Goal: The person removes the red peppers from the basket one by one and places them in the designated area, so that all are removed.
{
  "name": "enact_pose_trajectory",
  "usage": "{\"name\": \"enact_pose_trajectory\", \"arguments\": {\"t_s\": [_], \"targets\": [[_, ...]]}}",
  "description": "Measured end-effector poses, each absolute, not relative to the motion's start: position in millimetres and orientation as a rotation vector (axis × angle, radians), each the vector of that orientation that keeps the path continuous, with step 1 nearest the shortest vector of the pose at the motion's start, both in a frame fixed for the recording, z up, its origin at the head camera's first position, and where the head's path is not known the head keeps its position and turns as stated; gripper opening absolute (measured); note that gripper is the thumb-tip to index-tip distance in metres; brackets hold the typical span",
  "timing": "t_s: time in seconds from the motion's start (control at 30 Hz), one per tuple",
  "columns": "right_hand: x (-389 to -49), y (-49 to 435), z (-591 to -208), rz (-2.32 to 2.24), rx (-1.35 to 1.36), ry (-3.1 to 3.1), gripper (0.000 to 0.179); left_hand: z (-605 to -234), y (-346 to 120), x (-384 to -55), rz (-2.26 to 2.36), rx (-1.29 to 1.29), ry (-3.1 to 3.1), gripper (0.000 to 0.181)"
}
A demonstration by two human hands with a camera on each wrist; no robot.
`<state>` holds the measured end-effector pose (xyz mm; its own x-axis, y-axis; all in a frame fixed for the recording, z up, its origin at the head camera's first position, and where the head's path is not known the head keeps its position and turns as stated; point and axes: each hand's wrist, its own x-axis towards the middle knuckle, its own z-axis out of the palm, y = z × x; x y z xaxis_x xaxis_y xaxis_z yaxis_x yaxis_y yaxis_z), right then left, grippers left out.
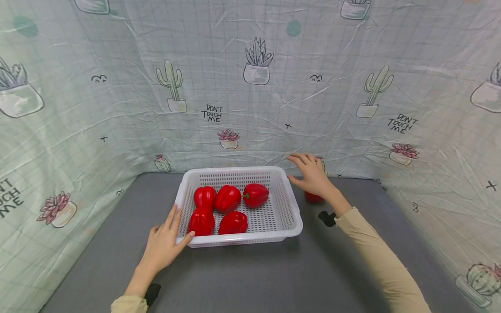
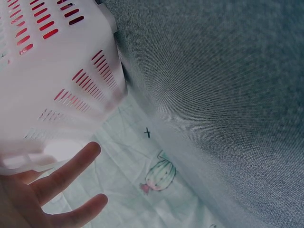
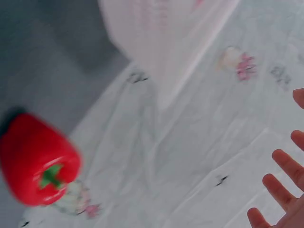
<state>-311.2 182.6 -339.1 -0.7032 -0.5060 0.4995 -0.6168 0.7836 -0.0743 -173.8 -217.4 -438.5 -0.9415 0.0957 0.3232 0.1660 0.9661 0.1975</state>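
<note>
A white plastic basket (image 1: 291,213) with slotted walls holds several red bell peppers (image 1: 228,198), most of them toward its left side. At the basket's front left corner, my left hand (image 1: 164,241) touches the rim with fingers stretched out; the left wrist view shows two straight fingers (image 2: 71,173) beside the slotted wall. To the right of the basket my right hand (image 1: 313,176) is raised with its fingers spread, holding nothing. Below it another red bell pepper (image 1: 313,198) lies on the table, partly hidden by the hand; its green stem shows in the right wrist view.
A dark grey table surface (image 1: 235,278) lies under everything. Behind it and at both sides hangs a pale cloth (image 1: 289,95) printed with cacti and potted plants. Small black straps or devices (image 1: 327,218) sit at the wrists.
</note>
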Motion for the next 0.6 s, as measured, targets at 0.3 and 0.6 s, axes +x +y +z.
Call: {"name": "enact_pose_trajectory", "arguments": {"t_s": [0.3,0.6], "targets": [[-310,139,-325,0.340,0.880,-2.479,0.053,-439,-218,-173,-0.321,-0.182,-2.808,0.081],[-323,94,-335,0.374,0.891,-2.479,0.054,-440,-218,-173,-0.329,-0.195,-2.790,0.080]]}}
